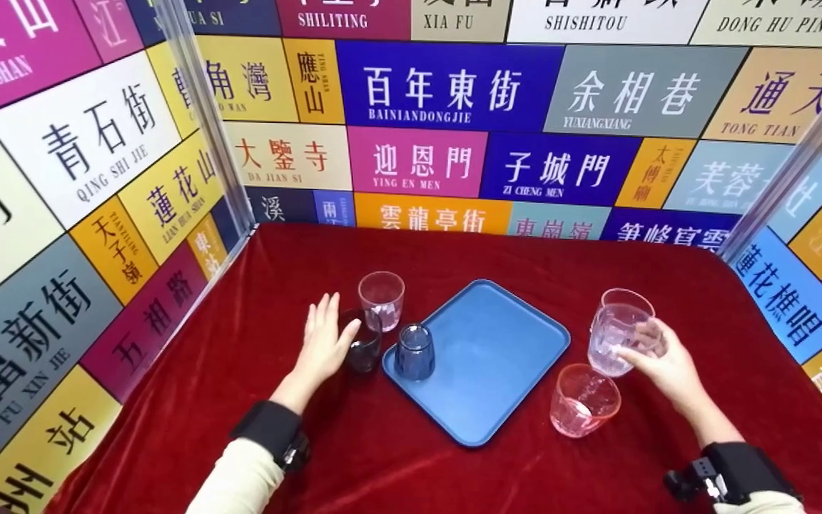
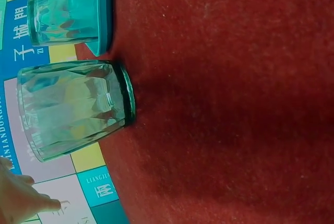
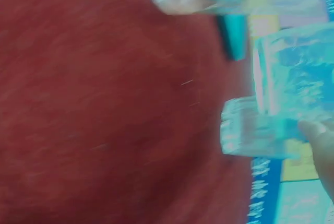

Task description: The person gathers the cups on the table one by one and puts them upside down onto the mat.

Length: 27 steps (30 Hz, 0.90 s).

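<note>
In the head view my left hand (image 1: 324, 343) is beside an upright dark glass (image 1: 366, 351), its fingers extended. The left wrist view shows the fingers (image 2: 23, 198) apart from that dark glass (image 2: 75, 109). My right hand (image 1: 671, 364) holds a clear glass (image 1: 607, 328) right of the tray, its thumb at the near side. In the blurred right wrist view, another clear glass (image 3: 237, 127) shows past the held glass (image 3: 297, 72). An upside-down blue-grey glass (image 1: 415, 353) stands on the left corner of the blue tray (image 1: 486, 357).
Behind the dark glass stands a clear pinkish glass (image 1: 382, 296). A reddish glass (image 1: 582, 403) is close to the tray's right edge, nearer than the held glass. Dark red cloth (image 1: 325, 442) covers the table. Panels with printed signs (image 1: 447, 86) enclose its back and sides.
</note>
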Motion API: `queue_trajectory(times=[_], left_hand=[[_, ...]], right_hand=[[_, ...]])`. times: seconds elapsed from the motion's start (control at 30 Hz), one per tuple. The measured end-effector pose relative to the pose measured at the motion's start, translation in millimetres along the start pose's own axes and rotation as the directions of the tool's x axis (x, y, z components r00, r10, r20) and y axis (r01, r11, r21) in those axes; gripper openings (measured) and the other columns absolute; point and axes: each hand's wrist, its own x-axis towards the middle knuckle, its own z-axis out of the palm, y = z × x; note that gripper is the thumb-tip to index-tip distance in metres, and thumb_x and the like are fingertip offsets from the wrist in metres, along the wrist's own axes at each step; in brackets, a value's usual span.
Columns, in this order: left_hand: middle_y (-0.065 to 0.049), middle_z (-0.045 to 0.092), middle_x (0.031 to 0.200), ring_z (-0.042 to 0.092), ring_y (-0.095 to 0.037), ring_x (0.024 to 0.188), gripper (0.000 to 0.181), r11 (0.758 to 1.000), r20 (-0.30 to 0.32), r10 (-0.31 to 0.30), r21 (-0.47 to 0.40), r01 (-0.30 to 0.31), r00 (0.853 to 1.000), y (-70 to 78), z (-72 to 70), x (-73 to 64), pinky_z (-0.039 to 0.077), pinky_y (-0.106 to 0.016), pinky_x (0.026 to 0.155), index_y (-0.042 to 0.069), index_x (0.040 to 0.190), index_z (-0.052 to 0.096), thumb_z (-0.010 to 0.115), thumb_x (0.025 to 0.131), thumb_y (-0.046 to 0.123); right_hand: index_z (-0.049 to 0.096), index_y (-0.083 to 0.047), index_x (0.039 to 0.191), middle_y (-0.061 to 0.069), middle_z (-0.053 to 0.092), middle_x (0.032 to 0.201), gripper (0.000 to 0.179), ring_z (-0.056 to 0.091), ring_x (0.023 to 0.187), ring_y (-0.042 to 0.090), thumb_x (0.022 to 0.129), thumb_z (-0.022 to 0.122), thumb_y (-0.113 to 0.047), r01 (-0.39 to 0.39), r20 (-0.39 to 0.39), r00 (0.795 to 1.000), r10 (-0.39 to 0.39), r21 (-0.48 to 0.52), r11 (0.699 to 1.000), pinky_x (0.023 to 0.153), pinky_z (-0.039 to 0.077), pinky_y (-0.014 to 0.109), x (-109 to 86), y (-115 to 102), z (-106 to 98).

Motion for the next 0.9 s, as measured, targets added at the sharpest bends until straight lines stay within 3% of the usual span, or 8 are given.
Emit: queue_trajectory(times=[0.17,0.33,0.4,0.47,0.57,0.7,0.83,0.9], left_hand=[[-0.026,0.022,0.146,0.009,-0.048,0.135,0.063,1.0,-0.016,0.006,0.001,-0.006,1.0,9.2,3.5,-1.4,0.008,-0.054,0.11,-0.002,0.141,0.027,0.048,0.093,0.033],[-0.024,0.023,0.146,0.01,-0.046,0.135,0.063,0.999,-0.02,0.044,-0.009,-0.044,0.999,26.6,10.2,-0.3,0.011,-0.055,0.109,0.0,0.141,0.028,0.049,0.092,0.035],[-0.024,0.024,0.146,0.011,-0.046,0.135,0.063,0.997,-0.023,0.071,-0.02,-0.071,0.997,33.9,12.6,1.6,0.013,-0.057,0.108,0.001,0.141,0.029,0.05,0.092,0.035],[-0.025,0.025,0.145,0.013,-0.047,0.134,0.063,0.994,-0.031,0.102,-0.032,-0.103,0.994,42.2,14.9,2.8,0.015,-0.058,0.107,0.0,0.14,0.03,0.051,0.091,0.033],[-0.025,0.026,0.144,0.016,-0.047,0.133,0.062,0.987,-0.023,0.151,-0.043,-0.152,0.988,55.8,18.9,3.8,0.018,-0.056,0.107,-0.001,0.14,0.03,0.051,0.091,0.032],[-0.025,0.026,0.144,0.019,-0.044,0.133,0.062,0.977,-0.005,0.205,-0.057,-0.205,0.979,75.1,25.4,5.6,0.019,-0.052,0.108,-0.002,0.14,0.029,0.05,0.092,0.032],[-0.023,0.027,0.144,0.021,-0.04,0.134,0.062,0.969,0.003,0.234,-0.086,-0.233,0.972,95.9,34.2,9.5,0.018,-0.05,0.11,-0.001,0.141,0.028,0.05,0.092,0.031],[-0.021,0.028,0.145,0.022,-0.036,0.135,0.062,0.965,0.006,0.237,-0.113,-0.235,0.971,108.0,40.2,11.4,0.018,-0.048,0.11,0.0,0.141,0.028,0.049,0.093,0.031]], right_hand=[[0.021,0.008,0.139,-0.002,0.046,0.116,0.075,0.046,0.103,-0.003,0.08,0.067,-0.001,0.034,-0.063,0.998,-0.022,0.197,0.98,0.088,0.038,0.007,5.9,-36,2],[0.014,0.006,0.142,-0.006,0.046,0.115,0.079,0.047,0.106,0.003,0.08,0.064,0.006,0.041,-0.129,0.992,0.01,0.388,0.921,0.089,0.04,0.009,10.8,-71,14],[0.019,0.004,0.14,-0.005,0.048,0.112,0.073,0.049,0.104,0.005,0.081,0.062,0.006,0.018,-0.158,0.986,0.061,0.455,0.89,0.088,0.041,0.01,11.6,-82,23],[0.029,-0.001,0.133,-0.004,0.048,0.108,0.061,0.051,0.098,0.005,0.083,0.062,0.003,-0.034,-0.155,0.978,0.139,0.543,0.839,0.085,0.044,0.012,10.1,-91,33],[0.039,-0.007,0.111,-0.002,0.054,0.095,0.034,0.057,0.084,0.005,0.086,0.06,-0.004,-0.107,-0.1,0.965,0.243,0.694,0.712,0.076,0.048,0.015,6.1,-102,48],[0.052,-0.006,0.094,0.002,0.06,0.081,0.009,0.061,0.071,0.011,0.09,0.055,-0.013,-0.198,0.061,0.958,0.281,0.851,0.487,0.071,0.052,0.021,2.2,-114,63],[0.058,-0.005,0.098,0.009,0.06,0.09,0.016,0.06,0.083,0.017,0.091,0.053,-0.018,-0.27,0.221,0.944,0.246,0.943,0.191,0.079,0.051,0.029,2.0,-123,82],[0.052,-0.004,0.107,0.01,0.057,0.097,0.023,0.058,0.089,0.018,0.091,0.052,-0.021,-0.284,0.263,0.942,0.209,0.955,0.08,0.083,0.05,0.03,2.5,-127,95]])
